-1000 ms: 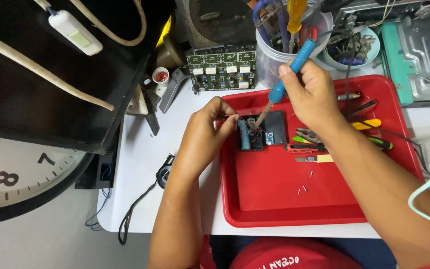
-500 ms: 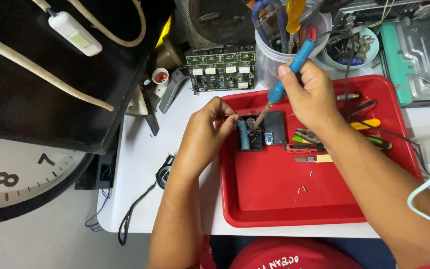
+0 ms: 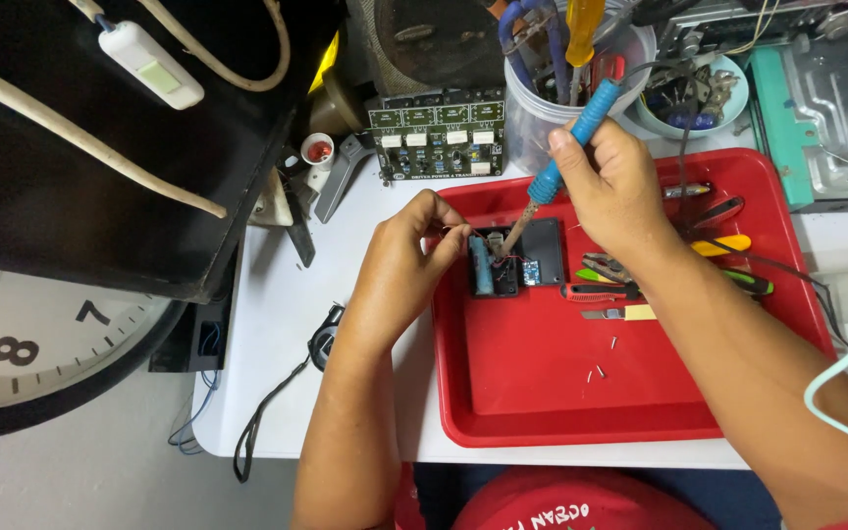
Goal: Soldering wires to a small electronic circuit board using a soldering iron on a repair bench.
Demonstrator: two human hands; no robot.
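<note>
Right hand (image 3: 612,186) reaches in from lower right, fist closed around a blue-handled soldering iron (image 3: 569,143), held slanted with the tip down on a black battery holder (image 3: 496,265). Holder lies in the upper left of a red tray (image 3: 542,393) on the white desk (image 3: 277,294), a blue cell (image 3: 483,267) in it, small blue board (image 3: 530,272) just beside. Left hand (image 3: 402,267) comes up from below, fingers pinched at the holder's left edge; what they pinch is too small to tell. Iron tip partly hidden among wires. Pliers and cutters (image 3: 630,285) lie right of the holder, part covered by the right wrist. Green circuit board (image 3: 434,137) stands behind the tray, beside a clear tool cup (image 3: 542,118). Clock face (image 3: 31,344) cut off at left.
</note>
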